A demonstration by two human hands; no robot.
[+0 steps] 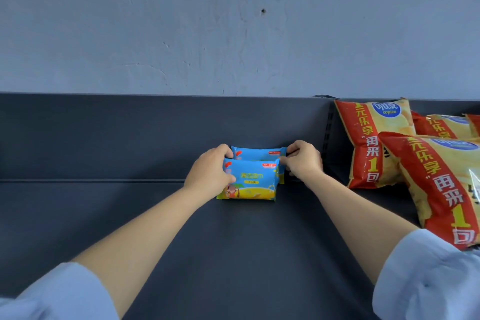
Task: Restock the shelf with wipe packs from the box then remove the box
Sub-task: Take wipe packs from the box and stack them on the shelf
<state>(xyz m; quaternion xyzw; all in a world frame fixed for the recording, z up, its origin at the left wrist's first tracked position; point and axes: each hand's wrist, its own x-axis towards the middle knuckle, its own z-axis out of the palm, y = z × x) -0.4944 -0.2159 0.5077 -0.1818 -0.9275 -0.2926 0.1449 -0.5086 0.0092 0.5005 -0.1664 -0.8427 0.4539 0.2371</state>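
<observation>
Dark grey shelf deck fills most of the view, with a matching back panel and a scuffed pale wall above it.

Closest to the camera are two light blue sleeves, the left sleeve and the right sleeve, both cut off by the bottom edge. Bare forearms run forward from them.

Further in, two wipe packs stand upright mid-shelf, one right behind the other. The front wipe pack hides most of the rear wipe pack, so only the rear one's top strip shows.

The left hand is curled round the left end of the front pack, thumb on its face and fingers up by the rear pack's corner. The right hand pinches the right end of the rear pack and touches the front one's top corner. Fingertips are mostly hidden behind the packs.

Off to the right I count four chip bags. The nearest is cropped and the last is just a sliver at the edge.
</observation>
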